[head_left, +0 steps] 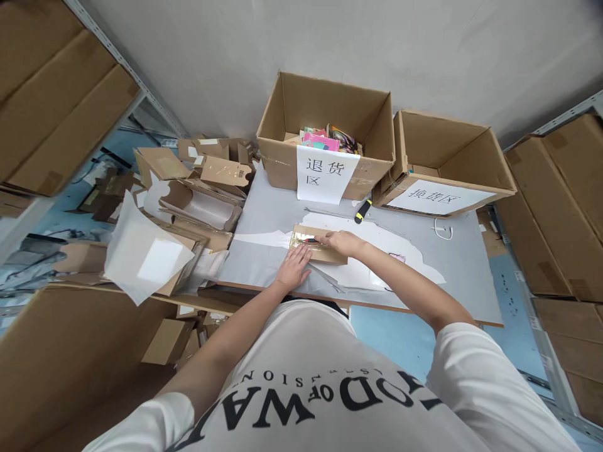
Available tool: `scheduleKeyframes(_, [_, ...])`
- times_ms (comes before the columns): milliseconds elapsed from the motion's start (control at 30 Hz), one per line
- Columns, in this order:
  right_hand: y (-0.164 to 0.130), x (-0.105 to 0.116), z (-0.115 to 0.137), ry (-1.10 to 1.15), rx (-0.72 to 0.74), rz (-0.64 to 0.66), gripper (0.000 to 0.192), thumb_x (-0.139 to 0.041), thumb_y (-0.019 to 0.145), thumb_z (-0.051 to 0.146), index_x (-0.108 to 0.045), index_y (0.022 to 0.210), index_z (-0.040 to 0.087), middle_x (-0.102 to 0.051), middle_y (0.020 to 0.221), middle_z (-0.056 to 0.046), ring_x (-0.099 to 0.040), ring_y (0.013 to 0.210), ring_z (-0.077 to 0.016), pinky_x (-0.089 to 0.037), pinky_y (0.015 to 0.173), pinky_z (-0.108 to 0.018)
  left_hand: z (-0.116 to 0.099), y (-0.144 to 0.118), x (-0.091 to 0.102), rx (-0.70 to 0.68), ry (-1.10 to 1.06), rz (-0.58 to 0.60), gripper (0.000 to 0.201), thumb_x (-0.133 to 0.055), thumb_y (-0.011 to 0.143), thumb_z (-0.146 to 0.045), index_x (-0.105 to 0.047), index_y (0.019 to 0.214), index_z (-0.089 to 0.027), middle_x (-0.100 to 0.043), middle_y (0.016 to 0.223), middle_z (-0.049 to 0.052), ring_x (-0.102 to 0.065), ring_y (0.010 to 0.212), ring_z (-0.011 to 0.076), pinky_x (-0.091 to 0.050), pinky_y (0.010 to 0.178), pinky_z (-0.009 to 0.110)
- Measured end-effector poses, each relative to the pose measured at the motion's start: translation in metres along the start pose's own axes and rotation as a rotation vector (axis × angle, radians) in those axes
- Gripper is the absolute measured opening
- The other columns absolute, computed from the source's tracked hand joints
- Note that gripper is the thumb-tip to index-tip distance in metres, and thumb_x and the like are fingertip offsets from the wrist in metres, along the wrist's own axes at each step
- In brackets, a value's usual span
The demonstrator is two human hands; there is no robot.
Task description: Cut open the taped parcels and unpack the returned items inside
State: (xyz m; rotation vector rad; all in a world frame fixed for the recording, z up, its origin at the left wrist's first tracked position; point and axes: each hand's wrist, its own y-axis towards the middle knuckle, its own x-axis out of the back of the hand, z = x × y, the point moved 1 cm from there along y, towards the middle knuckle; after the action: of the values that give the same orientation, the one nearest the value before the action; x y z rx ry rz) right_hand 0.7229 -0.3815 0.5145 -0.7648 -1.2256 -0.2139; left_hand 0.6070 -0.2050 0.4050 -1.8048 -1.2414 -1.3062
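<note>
A small brown cardboard box (332, 253) with shiny clear tape lies on the table in front of me. My left hand (294, 269) rests on its near left corner with the fingers stretched out. Closed over the top of the box, my right hand (345, 242) grips a small red-and-black knife (309, 240), its tip on the taped left part. The fingers hide most of the knife. Under the box spreads a white sheet (409, 254). A yellow-and-black cutter (362, 211) lies apart, beyond my right hand.
Two large open cartons stand at the back: one (277, 164) holds colourful packets, the other (499, 179) bears a paper label. Opened boxes (211, 207) and packing paper (146, 251) pile up on the left. A white cable (443, 229) lies on the grey table (475, 276).
</note>
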Motion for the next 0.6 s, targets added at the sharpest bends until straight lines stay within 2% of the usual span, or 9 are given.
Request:
scheduleKeyframes(367, [-0.032, 0.0, -0.025, 0.068, -0.097, 0.042, 0.06, -0.048, 0.083, 0.003, -0.052, 0.135, 0.033, -0.07, 0.105, -0.009, -0.067, 0.085, -0.0229, -0.044, 0.073, -0.03, 0.002, 0.0, -0.003, -0.001, -0.001, -0.011, 0.062, -0.051, 0.086, -0.035, -0.037, 0.143, -0.015, -0.032, 0.152, 0.013, -0.023, 0.143, 0.0276, -0.02, 0.116, 0.045])
scheduleKeyframes(600, [-0.076, -0.004, -0.061, -0.026, -0.113, 0.165, 0.066, -0.049, 0.081, 0.005, -0.042, 0.141, 0.033, -0.069, 0.105, -0.009, -0.066, 0.086, -0.0219, -0.039, 0.065, -0.026, -0.001, 0.002, -0.001, 0.018, 0.054, 0.01, 0.061, -0.049, 0.087, -0.036, -0.039, 0.143, -0.015, -0.034, 0.151, 0.013, -0.025, 0.142, 0.0273, -0.022, 0.115, 0.045])
